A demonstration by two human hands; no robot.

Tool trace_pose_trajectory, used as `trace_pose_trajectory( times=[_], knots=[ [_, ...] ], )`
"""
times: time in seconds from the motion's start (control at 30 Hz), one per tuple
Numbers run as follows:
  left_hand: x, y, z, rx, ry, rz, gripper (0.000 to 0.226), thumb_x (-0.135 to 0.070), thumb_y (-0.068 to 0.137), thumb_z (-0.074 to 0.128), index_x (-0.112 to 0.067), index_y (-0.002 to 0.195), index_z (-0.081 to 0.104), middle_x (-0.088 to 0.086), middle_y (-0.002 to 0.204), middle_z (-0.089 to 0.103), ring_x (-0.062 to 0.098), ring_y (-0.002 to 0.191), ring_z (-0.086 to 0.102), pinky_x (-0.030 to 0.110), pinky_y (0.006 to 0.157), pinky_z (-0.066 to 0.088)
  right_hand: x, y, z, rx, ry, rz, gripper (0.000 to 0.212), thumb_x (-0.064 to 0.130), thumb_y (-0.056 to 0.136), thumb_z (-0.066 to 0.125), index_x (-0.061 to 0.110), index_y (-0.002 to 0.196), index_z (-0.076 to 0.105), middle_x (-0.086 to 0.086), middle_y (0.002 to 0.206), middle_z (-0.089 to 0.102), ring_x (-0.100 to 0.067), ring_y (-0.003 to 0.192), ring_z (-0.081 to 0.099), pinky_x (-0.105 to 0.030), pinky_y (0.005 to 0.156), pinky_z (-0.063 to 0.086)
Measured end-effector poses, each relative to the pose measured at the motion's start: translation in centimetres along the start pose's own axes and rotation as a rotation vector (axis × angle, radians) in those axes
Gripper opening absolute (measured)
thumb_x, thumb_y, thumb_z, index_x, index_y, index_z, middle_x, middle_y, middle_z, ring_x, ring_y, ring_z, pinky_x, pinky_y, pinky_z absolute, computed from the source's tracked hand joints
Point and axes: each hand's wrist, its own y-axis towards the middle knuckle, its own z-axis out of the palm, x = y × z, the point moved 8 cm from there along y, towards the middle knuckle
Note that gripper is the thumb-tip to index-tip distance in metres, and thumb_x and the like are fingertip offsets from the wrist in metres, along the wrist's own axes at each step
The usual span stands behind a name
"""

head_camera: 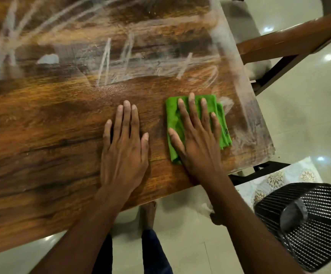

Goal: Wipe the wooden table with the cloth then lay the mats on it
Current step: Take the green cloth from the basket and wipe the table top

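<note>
My right hand [197, 135] lies flat on the cloth [223, 125], fingers straight and spread, palm bearing down. Nothing is gripped; pressure alone keeps the folded pad under me, and spreading the fingers loads more of its area against the table [42, 145].

My left hand [124, 147] is flat on bare wood just beside the cloth, fingers straight and together, holding nothing. I read it as a brace: it takes my weight as I lean over the near edge.

The cloth sits near the table's right end, toward the near edge. It is bright green, napped like microfibre, folded into a thick rectangle with layered edges showing on its right side.

The top is glossy wood, amber streaked with dark grain. Under and left of my hands it looks clean. Farther away a pale chalky film [121, 62] covers it, scored with finger-like streaks (powder or dried residue, I cannot tell which), and a hazy band runs down the right edge past the cloth. So, as I judge it, wiping is part done.

No mats are on the table. A patterned sheet [279, 178] lies low at the right, possibly one of them, beside a black mesh basket [319, 234]. A wooden chair [289, 38] stands off the far right corner, on pale glossy floor tiles.
</note>
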Motion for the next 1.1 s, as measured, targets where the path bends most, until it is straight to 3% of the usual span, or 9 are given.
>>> trace_pose_trajectory(
  times=[0.2,0.57,0.9,1.1],
  knots=[
    [-0.2,0.0,-0.2,-0.007,0.017,0.007,0.068,-0.043,0.112,0.017,-0.014,0.171,0.0,0.004,0.179,-0.004,0.015,0.165,-0.005,0.047,0.134,0.009,-0.5,7.5,-0.7,-0.036,-0.011,-0.048,0.07,0.06,0.111,0.024,0.028,0.172,0.009,0.001,0.18,0.001,-0.023,0.167,-0.002,-0.052,0.132,0.009],
    [-0.6,0.0,-0.8,-0.001,0.028,0.004,0.068,-0.04,0.111,0.021,-0.012,0.171,0.003,0.005,0.179,0.001,0.018,0.166,-0.001,0.049,0.133,0.012,-5.0,-6.1,-1.6,0.062,0.016,-0.025,0.066,0.052,0.112,0.029,0.029,0.171,0.009,0.003,0.18,-0.002,-0.021,0.167,-0.003,-0.054,0.132,0.015],
    [-0.8,0.0,-1.0,-0.018,0.049,0.016,0.067,-0.036,0.111,0.023,-0.009,0.17,0.006,0.01,0.179,0.006,0.021,0.166,0.004,0.05,0.133,0.014,-2.8,13.6,-2.3,-0.048,-0.025,-0.05,0.065,0.052,0.113,0.022,0.027,0.171,0.014,-0.002,0.18,0.006,-0.024,0.167,0.003,-0.051,0.132,0.011],
    [-0.7,0.1,-1.1,0.003,0.015,0.009,0.069,-0.036,0.11,0.025,-0.01,0.17,0.006,0.009,0.179,0.004,0.021,0.166,0.004,0.051,0.133,0.015,-5.0,5.2,-2.7,0.026,0.015,-0.095,0.062,0.047,0.114,0.025,0.029,0.171,0.01,0.003,0.18,0.0,-0.019,0.166,-0.004,-0.052,0.133,0.011]
  ],
)
